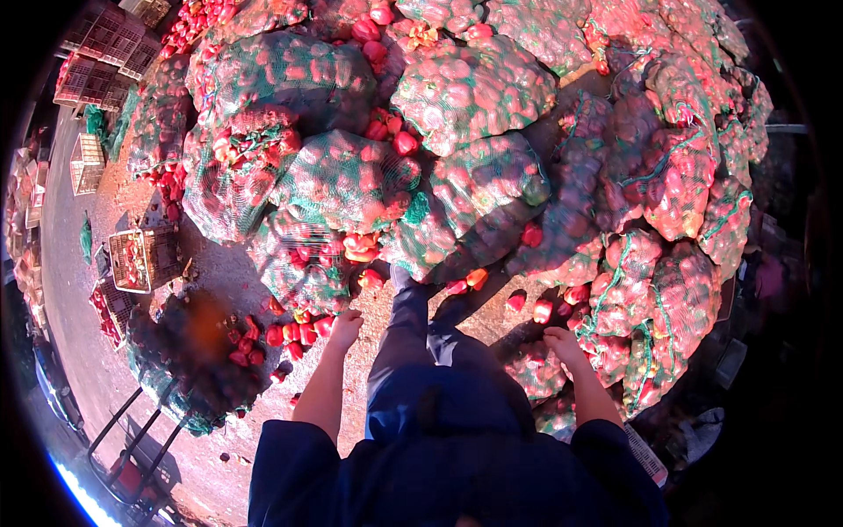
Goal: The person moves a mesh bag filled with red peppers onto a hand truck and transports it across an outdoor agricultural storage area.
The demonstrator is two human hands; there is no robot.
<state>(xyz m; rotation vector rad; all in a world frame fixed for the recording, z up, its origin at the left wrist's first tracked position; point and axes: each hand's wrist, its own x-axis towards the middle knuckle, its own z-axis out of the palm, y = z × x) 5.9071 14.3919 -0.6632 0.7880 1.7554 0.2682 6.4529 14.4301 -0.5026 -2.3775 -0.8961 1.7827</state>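
Observation:
My left hand (349, 328) hangs beside my thigh, its fingers curled in with nothing seen in them. Several loose red bell peppers (307, 334) lie on the ground next to it. On the other side my right hand (562, 341) is held out from my body, fingers also curled and nothing visible in them. It is above a mesh sack of red peppers (534, 371); I cannot make out any contact. Ahead of my feet stand full green net sacks (474, 92), bulging with red peppers. A few loose peppers (477, 278) lie by my shoe.
Stacked net sacks (676, 299) rise at the right. At the left are a crate (145, 257), more stacked crates (97, 79), and a hand truck (127, 452) beside a dark netted heap (189, 360). Scattered peppers (246, 342) lie on the concrete.

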